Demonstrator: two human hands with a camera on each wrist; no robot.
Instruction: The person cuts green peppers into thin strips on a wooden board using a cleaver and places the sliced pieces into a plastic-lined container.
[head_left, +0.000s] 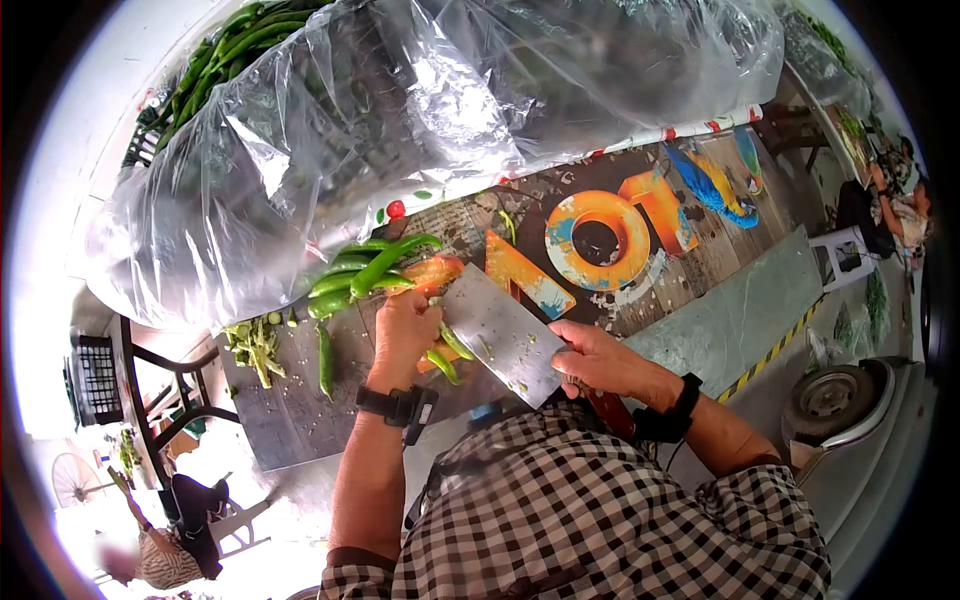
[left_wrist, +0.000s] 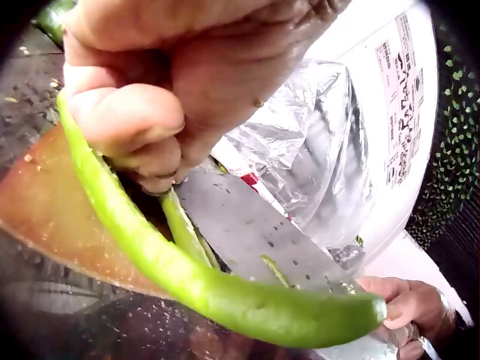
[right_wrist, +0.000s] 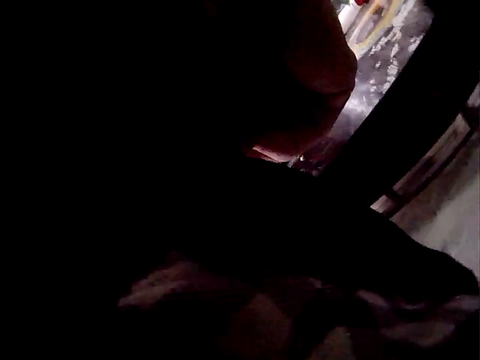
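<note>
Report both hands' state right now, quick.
Left hand: closed, fingers curled on a long green pepper.
Right hand: closed, gripping the cleaver at its handle end.

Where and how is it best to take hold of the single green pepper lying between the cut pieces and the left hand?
I would pinch the single green pepper at its middle, from above, thumb and fingers on its long sides. It is long and narrow, lies on the table, and both sides look free, while its far end is near the pepper pile.
</note>
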